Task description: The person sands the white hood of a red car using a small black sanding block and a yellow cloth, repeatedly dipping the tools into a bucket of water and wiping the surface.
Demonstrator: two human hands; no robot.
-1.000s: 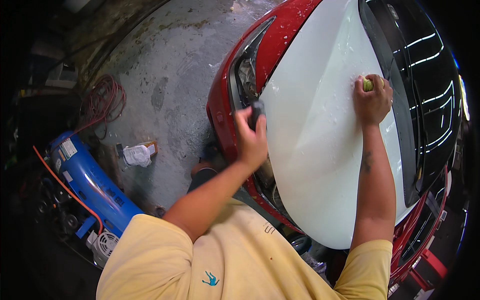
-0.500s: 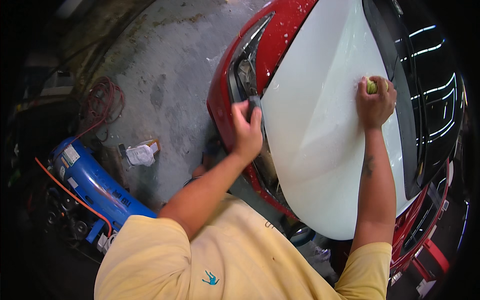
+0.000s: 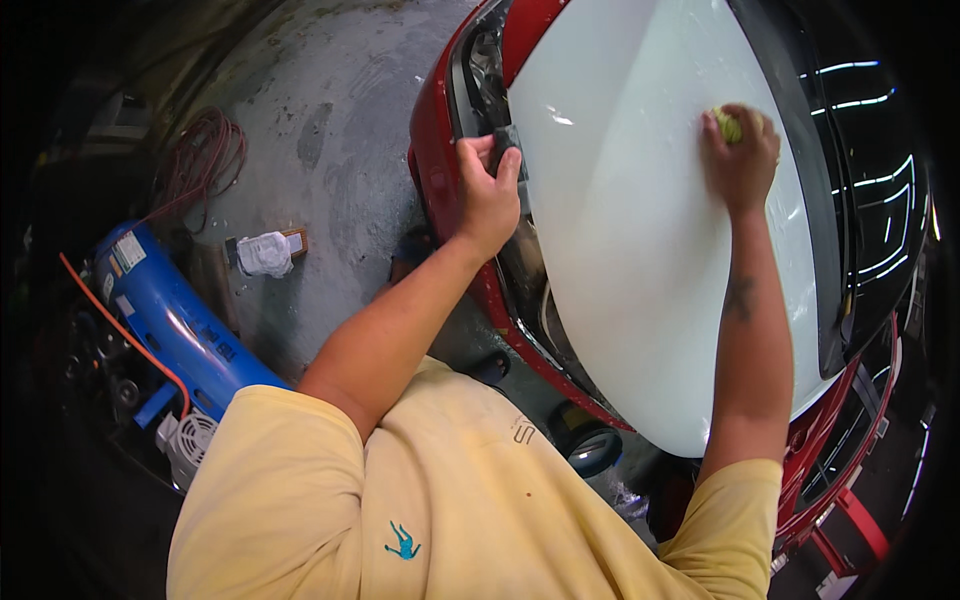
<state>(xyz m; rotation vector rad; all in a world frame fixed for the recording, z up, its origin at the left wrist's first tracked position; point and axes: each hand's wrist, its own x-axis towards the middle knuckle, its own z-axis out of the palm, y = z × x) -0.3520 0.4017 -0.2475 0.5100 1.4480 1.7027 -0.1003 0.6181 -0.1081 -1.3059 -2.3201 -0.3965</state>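
A white car hood (image 3: 620, 280) on a red car spreads in front of me, its surface looking wet and glossy. My right hand (image 3: 742, 158) is curled around a yellow-green sponge (image 3: 728, 125) and presses it on the hood toward the windshield side. Fingers and thumb of my left hand (image 3: 490, 200) pinch a small dark grey flat piece (image 3: 507, 145) at the hood's front edge, above the headlight opening. Whether this piece is a sanding sheet or a pad, I cannot tell. My left fingers partly cover it.
A blue compressor tank (image 3: 180, 310) with an orange hose (image 3: 120, 330) stands at left. Behind it lies a coiled red hose (image 3: 207, 160). A white cloth (image 3: 266, 254) rests on the floor. A round dark container (image 3: 594, 452) stands below the hood's near corner.
The view has shifted, so the car sits higher in it. My right hand has moved slightly left with the sponge. My left hand still pinches the dark piece, which now shows more clearly.
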